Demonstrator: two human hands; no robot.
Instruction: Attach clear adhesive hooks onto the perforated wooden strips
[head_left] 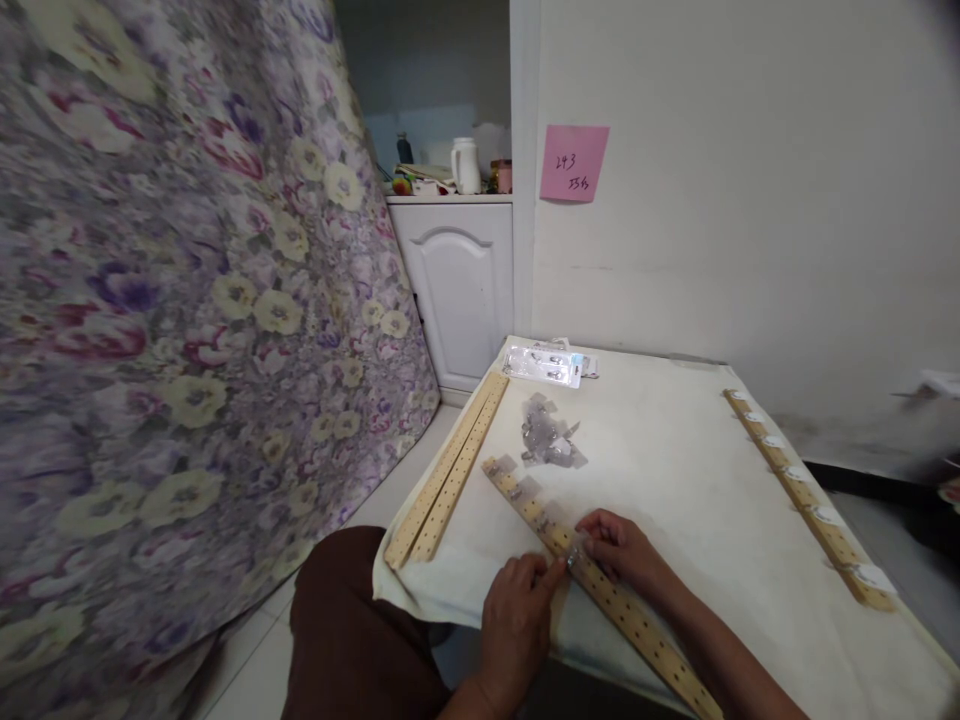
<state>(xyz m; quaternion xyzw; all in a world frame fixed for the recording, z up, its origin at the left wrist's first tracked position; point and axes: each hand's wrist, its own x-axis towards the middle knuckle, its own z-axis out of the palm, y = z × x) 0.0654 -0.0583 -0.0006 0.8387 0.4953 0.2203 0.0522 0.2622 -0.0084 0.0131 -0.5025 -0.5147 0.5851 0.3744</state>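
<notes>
- While the left hand (517, 610) bends at lower center with its index fingertip at the strip, the right hand (619, 545) comes in from the other side, just right of it.
- Right hand: thumb and forefinger close together, pinching a small fitting (575, 555), shiny and partly see-through, against the strip.
- Left hand: fingers curled, index forward by the same fitting; can't tell whether it grips the strip underneath.
- Wooden strip (637, 625): pale, rows of dark holes, lies diagonally from center down to the bottom edge, right of center; near end cut off by frame.
- More small fittings (515, 490) sit along its upper-left end, spaced out; too small to tell how they attach.
- Loose heap of clear and gray pieces (546, 432) above the strip, center of frame, on a cream cloth (660, 430) covering the table.
- Two more holed strips (461, 455) side by side along the table's left edge, narrow gap between.
- Another strip (810, 500) at the right edge, bearing a row of white pieces.
- Clear packaging (541, 365) at the table's far left corner.
- Brown-clad leg (345, 620), bottom left of center.
- Floral curtain (225, 250) fills left; white cabinet (457, 290) upper center, white jug (466, 166) on top.
- Pink note (574, 163) on wall, upper center-right, handwritten; lower line hard to read.
</notes>
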